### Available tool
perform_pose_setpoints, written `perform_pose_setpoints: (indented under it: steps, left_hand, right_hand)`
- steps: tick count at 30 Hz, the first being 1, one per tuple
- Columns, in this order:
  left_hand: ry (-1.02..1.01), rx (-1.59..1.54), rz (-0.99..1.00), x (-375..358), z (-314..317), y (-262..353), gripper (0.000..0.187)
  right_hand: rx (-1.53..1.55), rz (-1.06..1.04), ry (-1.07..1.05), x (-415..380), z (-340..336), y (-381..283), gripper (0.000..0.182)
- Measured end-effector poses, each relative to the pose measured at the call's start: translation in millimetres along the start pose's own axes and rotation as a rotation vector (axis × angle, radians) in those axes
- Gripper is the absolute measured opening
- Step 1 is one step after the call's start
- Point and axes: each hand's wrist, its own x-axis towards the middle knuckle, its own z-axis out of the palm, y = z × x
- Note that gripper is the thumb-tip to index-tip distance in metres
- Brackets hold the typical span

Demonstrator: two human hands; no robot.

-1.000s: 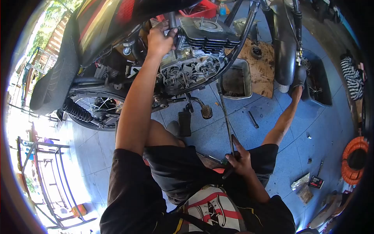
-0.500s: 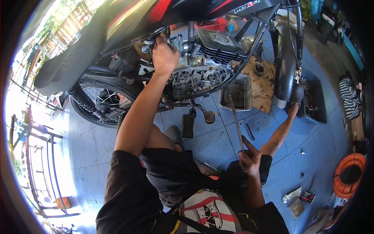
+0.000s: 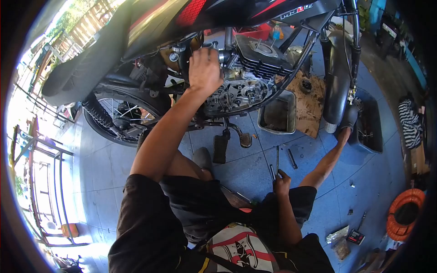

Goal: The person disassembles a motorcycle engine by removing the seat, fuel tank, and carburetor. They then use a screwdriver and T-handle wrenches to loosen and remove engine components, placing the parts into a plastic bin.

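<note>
My left hand (image 3: 205, 72) reaches into the motorcycle's opened engine, beside the intake pipe (image 3: 224, 56) behind the finned cylinder (image 3: 263, 57). Its fingers curl downward and the tips are hidden, so whatever they grip cannot be made out. Below that wrist lies the exposed crankcase (image 3: 239, 96) with its bare shafts and studs. Low over my right thigh, my right hand (image 3: 282, 183) is closed around a long thin metal rod (image 3: 277, 159) that points up. A second, shorter rod end (image 3: 272, 171) shows beside it.
A grey drain pan (image 3: 278, 113) and stained cardboard (image 3: 309, 102) lie under the engine. A dark bin (image 3: 368, 123) stands near the front wheel. On the tiles lie a metal bar (image 3: 292, 159) and a small red-black box (image 3: 355, 236). An orange ring-shaped coil (image 3: 405, 214) sits at right.
My left hand has shifted slightly right and down at the engine. My right hand has moved up and left, and the rod is now shorter in view and more upright. The camera view shifted slightly.
</note>
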Motion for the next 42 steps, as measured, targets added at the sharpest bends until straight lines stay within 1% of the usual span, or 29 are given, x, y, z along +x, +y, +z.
perform_pose_setpoints:
  steps: [1,3,4,6,8,11,12,15,17,18,20,22,24,25,27,28,29,30,31,32,33,34,35,36,37,38,39,41,42]
  left_hand:
    - [0.001,0.006,0.01,2,2,-1,0.064]
    - [0.031,0.095,0.189,8,6,-1,0.07]
    - [0.014,0.115,0.205,12,10,-3,0.074]
    - [0.011,0.14,0.207,18,17,-6,0.073]
    - [-0.01,0.128,0.198,22,23,-10,0.072]
    - [0.004,0.1,0.202,24,25,-12,0.067]
    - [0.011,0.066,0.227,24,25,-15,0.071]
    - [-0.04,0.028,0.225,25,27,-19,0.074]
    - [-0.072,0.044,0.206,28,24,-18,0.075]
    - [-0.102,0.06,0.188,29,23,-17,0.076]
    - [-0.12,0.075,0.183,32,21,-13,0.076]
    - [-0.138,0.095,0.173,31,21,-13,0.076]
    - [-0.071,0.073,0.195,27,21,-16,0.077]
    - [-0.066,0.075,0.188,22,18,-16,0.077]
    - [0.159,-0.132,0.126,7,14,-14,0.081]
    - [0.183,-0.186,0.083,-1,14,-15,0.081]
    - [0.188,-0.183,0.072,-5,18,-16,0.081]
    - [0.169,-0.226,-0.071,-9,24,-18,0.078]
    - [0.152,-0.268,-0.217,-13,28,-19,0.076]
    - [0.087,-0.42,-0.376,-12,20,-18,0.082]
    - [0.096,-0.415,-0.397,-9,30,-28,0.082]
    - [-0.009,-0.542,-0.468,-4,50,-44,0.089]
    - [-0.119,-0.673,-0.541,-5,63,-54,0.096]
    - [-0.183,-0.662,-0.594,-5,54,-53,0.096]
    - [-0.249,-0.656,-0.638,-1,39,-50,0.097]
    - [-0.28,-0.817,-0.697,1,33,-50,0.081]
    - [-0.277,-0.83,-0.702,0,43,-52,0.081]
    - [-0.278,-1.073,-0.834,3,65,-57,0.068]
    - [-0.276,-1.107,-0.894,7,57,-52,0.058]
  right_hand:
    - [-0.04,0.02,-0.004,1,6,2,0.049]
    - [-0.07,0.004,-0.031,11,11,22,0.051]
    - [-0.121,-0.034,-0.02,12,13,29,0.05]
    - [-0.169,-0.067,0.001,14,15,37,0.049]
    - [-0.358,-0.161,0.006,10,17,41,0.054]
    - [-0.455,-0.11,-0.035,13,25,47,0.054]
    - [-0.453,-0.106,-0.033,16,27,51,0.054]
    - [-0.573,-0.025,-0.137,27,35,68,0.055]
    - [-0.86,-0.029,-0.311,36,39,82,0.05]
    - [-0.86,-0.028,-0.31,37,41,81,0.05]
    - [-0.951,0.076,-0.447,43,48,77,0.045]
    - [-1.008,0.08,-0.438,51,52,92,0.047]
    - [-1.066,0.075,-0.428,56,56,107,0.048]
    - [-1.073,0.073,-0.395,55,56,113,0.045]
    - [-1.091,0.06,-0.359,62,52,132,0.042]
    - [-1.123,0.044,-0.384,68,50,146,0.045]
    - [-1.156,0.028,-0.409,69,50,142,0.048]
    - [-1.168,0.019,-0.411,73,49,137,0.048]
    - [-1.109,0.001,-0.372,67,50,101,0.044]
    - [-1.051,-0.02,-0.335,62,53,61,0.04]
    - [-0.998,-0.209,-0.204,62,57,29,0.041]
    - [-0.935,-0.388,-0.079,58,63,-5,0.042]
    - [-0.771,-0.491,-0.03,48,70,-62,0.036]
    - [-0.532,-0.647,-0.019,34,75,-123,0.035]
    - [-0.418,-0.963,0.143,22,88,-180,0.035]
    - [-0.459,-1.18,0.145,21,95,-221,0.041]
    - [-0.6,-1.426,0.257,15,105,-271,0.048]
    - [-0.759,-1.635,0.264,20,133,-341,0.051]
    - [-0.865,-1.706,0.232,31,148,-361,0.052]
